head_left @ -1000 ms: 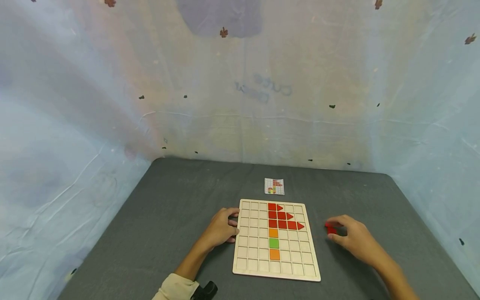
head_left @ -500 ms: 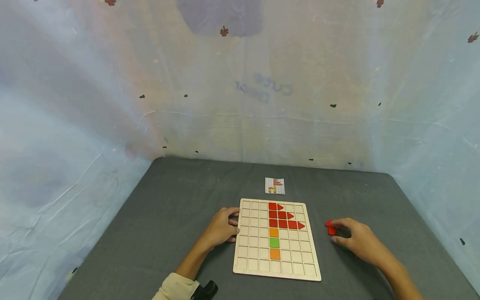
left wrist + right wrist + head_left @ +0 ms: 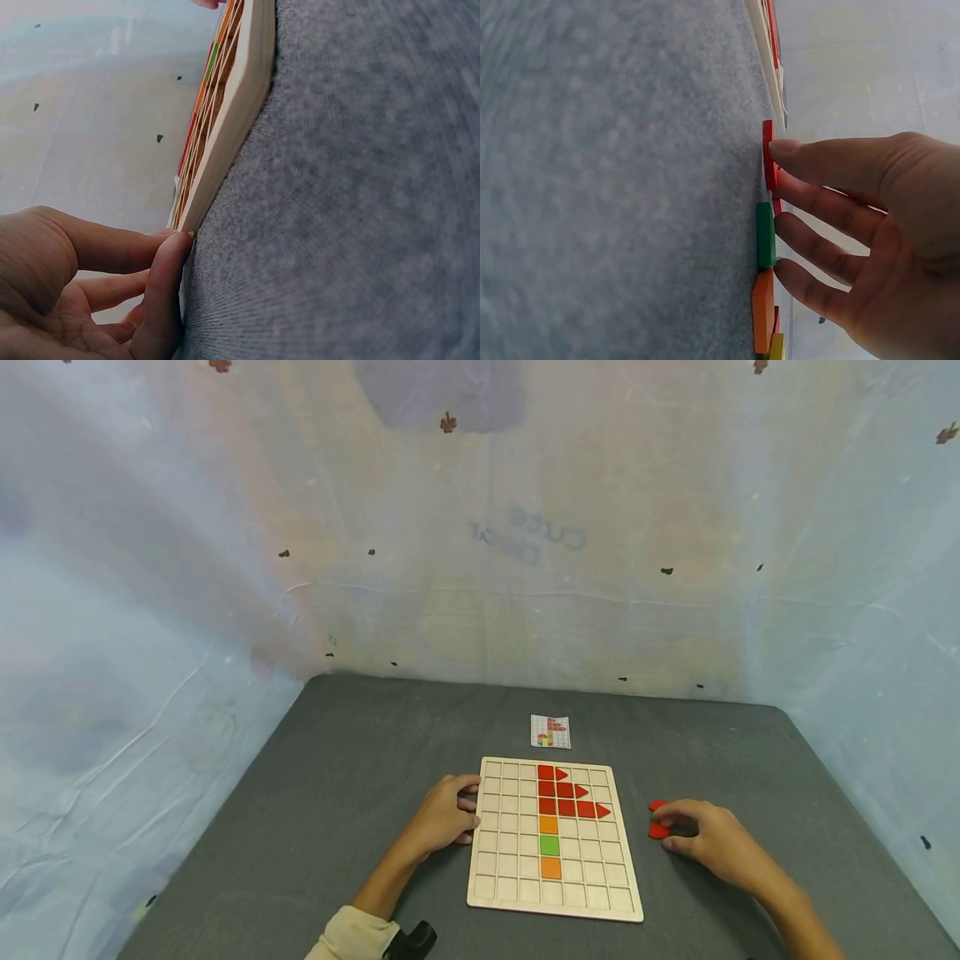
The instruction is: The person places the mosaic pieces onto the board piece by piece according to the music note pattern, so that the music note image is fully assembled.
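A wooden grid board (image 3: 506, 843) lies on the dark cloth, bearing red squares and triangles (image 3: 566, 790), two orange squares (image 3: 551, 867) and a green square (image 3: 549, 845). At its left edge, my left hand (image 3: 441, 812) grips the rim between thumb and fingers, seen closer in the left wrist view. Right of the board, my right hand (image 3: 712, 839) rests its fingertips among loose tiles. The right wrist view shows the thumb on a red tile (image 3: 768, 154) and other fingers beside a green tile (image 3: 766, 235). Two red tiles (image 3: 658, 831) lie apart at the fingertips.
Behind the board lies a small printed card (image 3: 551, 732) with a coloured grid pattern. An orange tile (image 3: 763, 311) and a yellow tile (image 3: 778, 347) appear beyond the green one. A pale, marked sheet (image 3: 480, 527) hangs behind the table.
The two red tiles have come apart, one nearer the wall and one nearer me. My right hand has shifted slightly right and nearer. The left hand stays at the board.
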{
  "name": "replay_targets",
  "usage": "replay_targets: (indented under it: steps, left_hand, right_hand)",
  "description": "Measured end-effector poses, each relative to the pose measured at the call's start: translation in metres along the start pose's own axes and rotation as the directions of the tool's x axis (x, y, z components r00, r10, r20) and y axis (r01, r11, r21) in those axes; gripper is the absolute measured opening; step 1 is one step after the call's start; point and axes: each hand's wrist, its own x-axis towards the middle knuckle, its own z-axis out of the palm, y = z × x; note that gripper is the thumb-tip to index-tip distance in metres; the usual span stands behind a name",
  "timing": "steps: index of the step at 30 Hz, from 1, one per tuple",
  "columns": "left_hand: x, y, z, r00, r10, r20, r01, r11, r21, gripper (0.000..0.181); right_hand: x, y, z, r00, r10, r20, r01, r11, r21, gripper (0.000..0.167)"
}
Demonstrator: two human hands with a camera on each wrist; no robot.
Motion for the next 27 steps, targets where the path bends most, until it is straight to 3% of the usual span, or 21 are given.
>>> replay_targets:
  steps: [27]
  left_hand:
    - [0.0, 0.0, 0.001, 1.0, 0.003, -0.008, -0.003, 1.0, 0.011, 0.063]
  right_hand:
    - [0.004, -0.001, 0.013, 0.996, -0.078, -0.046, 0.076, 0.996, -0.053, 0.019]
